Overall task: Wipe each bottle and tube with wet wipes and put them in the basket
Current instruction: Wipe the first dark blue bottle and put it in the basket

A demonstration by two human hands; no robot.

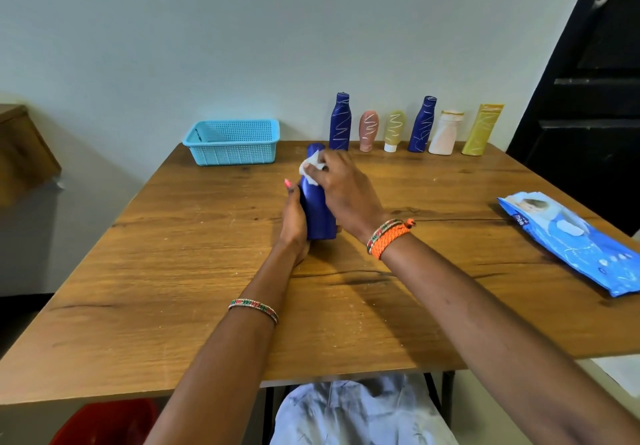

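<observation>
Steadying the blue bottle (318,212) upright near the table's (173,271) middle, the left hand (294,223) is gripping its base while the right hand (341,185) is pinching a wet wipe (310,167) against its neck, and probably should be rotating it to wipe every side.

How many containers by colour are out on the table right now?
Blue bottles: 3
Pink tube: 1
Olive tube: 1
White bottle: 1
Yellow tube: 1
Total: 7
</observation>
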